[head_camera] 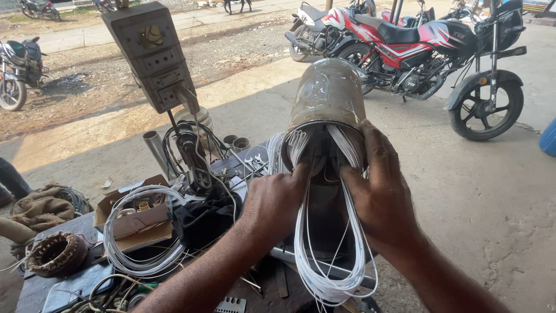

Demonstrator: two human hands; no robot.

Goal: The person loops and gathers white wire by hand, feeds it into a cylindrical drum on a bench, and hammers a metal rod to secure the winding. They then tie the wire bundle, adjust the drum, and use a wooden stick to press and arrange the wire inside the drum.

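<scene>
We hold a cylindrical motor stator (328,93) up between our two hands above the cluttered workbench (35,290), its long axis running away from us and tilted upward, the open near end facing back toward us and the far end pointing out at the parked motorcycles. Our left hand (277,200) presses against the near rim from the lower left, fingers (301,174) curled into the mouth of the bore; our right hand (379,185) wraps the right side of the casing, thumb at the rim and fingers reaching inside. The hands sit close together, each clamped on the stator's open end, with a narrow gap between them.

From that mouth, loops of white winding wire (330,255) spill down between and below our wrists, hanging in a long bundle that falls in front of a metal tube (301,259) lying just under our forearms.

To the left of our left hand, a second white wire coil (130,255) rests over an open cardboard box (136,223), and a black cloth (205,217) lies between the box and our left forearm. Farther left sits a wound copper stator (55,252). Above and left of our hands, a grey electrical switchboard (153,52) leans on a stand with black cables hanging from it. Beyond our right hand, well apart, a red motorcycle (423,43) stands on the concrete.
</scene>
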